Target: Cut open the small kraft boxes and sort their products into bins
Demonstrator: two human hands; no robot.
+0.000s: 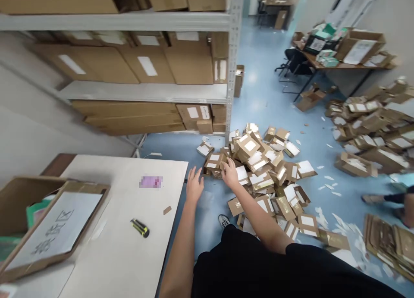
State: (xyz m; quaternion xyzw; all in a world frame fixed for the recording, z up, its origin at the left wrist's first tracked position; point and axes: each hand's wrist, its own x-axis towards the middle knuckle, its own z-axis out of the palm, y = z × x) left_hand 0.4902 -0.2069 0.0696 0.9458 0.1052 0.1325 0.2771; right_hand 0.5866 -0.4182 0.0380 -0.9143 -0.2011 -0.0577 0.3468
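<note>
A heap of small brown cardboard parcels (265, 168) with white labels lies on the blue floor. My right hand (229, 172) reaches down to the heap's left edge, fingers spread over a labelled parcel (214, 161). My left hand (194, 186) hovers beside it with fingers apart and nothing in it, just past the corner of the white table (129, 246).
A black and yellow utility knife (140, 227) and an open carton (48, 229) with a lettered sheet sit on the table. Metal shelving (145, 91) holds large cartons. More parcels (371, 130) pile up at right, near another person's foot (371, 199). A cluttered desk (343, 52) stands behind.
</note>
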